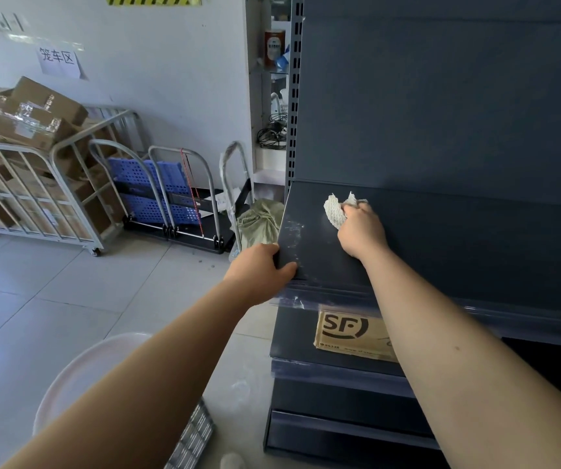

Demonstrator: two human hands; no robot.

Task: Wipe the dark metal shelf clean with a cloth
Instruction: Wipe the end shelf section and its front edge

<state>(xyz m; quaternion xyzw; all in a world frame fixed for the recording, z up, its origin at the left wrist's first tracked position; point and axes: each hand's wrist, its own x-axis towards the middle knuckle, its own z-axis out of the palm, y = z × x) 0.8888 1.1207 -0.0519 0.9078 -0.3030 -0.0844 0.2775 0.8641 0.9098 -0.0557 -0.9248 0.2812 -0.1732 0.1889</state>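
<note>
**Forearms out, cloth at the shelf's left end: wiping looks barely begun**

Your two forearms fill the foreground. Your right grip (362, 231) is bunched round the pale cloth (334, 211) and presses it onto the dark metal shelf (441, 238), towards the left end and near the back panel. Your left grip (262, 269) is clamped on the shelf's front left corner, thumb on top.

You seem to be early in the job. Pale streaks (294, 235) run along the left edge between your hands, not yet cleaned off. The long stretch to your right looks dull, and I cannot tell whether it has been wiped.

As for containers, the white round basin (79, 377) sits on the floor beside your left forearm, and what shows of it looks bare. On the shelf below, the SF carton (350, 333) lies flat, its contents hidden. The wire cage cart (35, 198) at far left is heaped with cardboard boxes (28, 120). A green sack (260, 221) bulges by the shelf's end, its contents unseen.
</note>
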